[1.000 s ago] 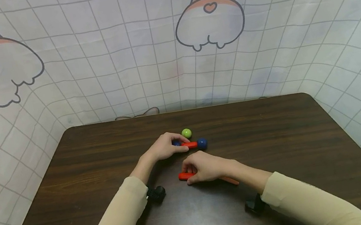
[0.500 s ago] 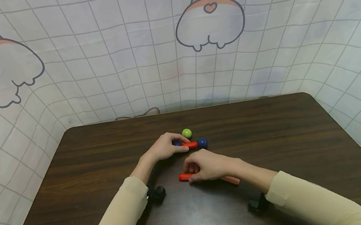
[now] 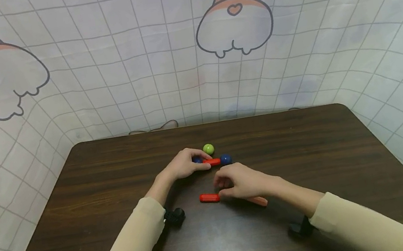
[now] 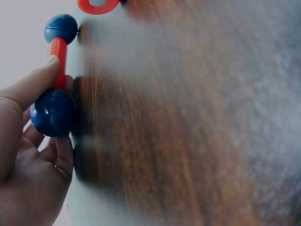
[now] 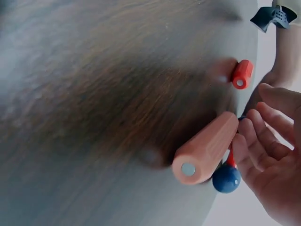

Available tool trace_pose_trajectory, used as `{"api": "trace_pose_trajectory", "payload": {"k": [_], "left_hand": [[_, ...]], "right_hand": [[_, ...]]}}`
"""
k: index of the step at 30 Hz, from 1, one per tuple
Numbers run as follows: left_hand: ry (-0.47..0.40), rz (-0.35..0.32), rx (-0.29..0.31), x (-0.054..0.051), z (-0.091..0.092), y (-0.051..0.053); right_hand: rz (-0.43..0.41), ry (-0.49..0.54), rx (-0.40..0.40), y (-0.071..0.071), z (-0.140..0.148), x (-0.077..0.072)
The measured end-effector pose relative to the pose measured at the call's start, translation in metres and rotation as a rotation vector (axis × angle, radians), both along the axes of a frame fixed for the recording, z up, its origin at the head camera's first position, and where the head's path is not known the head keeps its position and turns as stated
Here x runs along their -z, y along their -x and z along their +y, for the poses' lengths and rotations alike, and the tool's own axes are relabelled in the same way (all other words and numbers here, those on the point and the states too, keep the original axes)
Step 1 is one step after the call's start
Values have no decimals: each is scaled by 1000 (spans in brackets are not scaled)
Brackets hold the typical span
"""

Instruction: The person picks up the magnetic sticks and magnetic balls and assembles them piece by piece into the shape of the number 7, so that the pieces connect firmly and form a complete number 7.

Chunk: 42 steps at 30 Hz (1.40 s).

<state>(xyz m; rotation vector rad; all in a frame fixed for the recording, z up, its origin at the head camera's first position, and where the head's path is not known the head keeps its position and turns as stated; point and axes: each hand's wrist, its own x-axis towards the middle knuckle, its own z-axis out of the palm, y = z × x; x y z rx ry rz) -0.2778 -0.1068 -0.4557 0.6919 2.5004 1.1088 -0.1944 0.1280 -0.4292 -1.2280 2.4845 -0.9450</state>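
My left hand (image 3: 183,164) pinches a short red magnetic rod (image 3: 213,162) between thumb and fingers. A blue ball sits on each of its ends; the right-hand blue ball (image 3: 225,159) is plain in the head view, the other blue ball (image 4: 52,113) shows beneath the left palm. Nearer me, a second red rod (image 3: 209,198) lies on the table, just left of my right fingertips. My right hand (image 5: 275,150) has loosely bent fingers with nothing gripped, over a longer salmon-orange rod (image 5: 207,148) with a silver disc in its end. Whether the fingertips touch that rod I cannot tell.
A light green ball (image 3: 208,149) rests just behind the left hand's rod. Everything stands on a dark wood-grain table (image 3: 111,158). A white gridded curtain (image 3: 157,53) hangs behind and at both sides.
My right hand has let go of the near red rod and shifted right and slightly away, uncovering more of that rod. The left hand and its rod have stayed in place.
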Motion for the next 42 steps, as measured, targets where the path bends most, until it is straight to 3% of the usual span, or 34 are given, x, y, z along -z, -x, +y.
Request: {"api": "trace_pose_trajectory", "payload": {"k": [23, 33, 42], "left_hand": [[3, -23, -27, 0, 2, -2], [12, -32, -38, -2, 2, -3], [32, -10, -14, 1, 1, 1]], "right_hand": [[2, 10, 107, -9, 43, 0], [-88, -30, 150, -13, 53, 5], [-159, -56, 110, -14, 57, 7]]}}
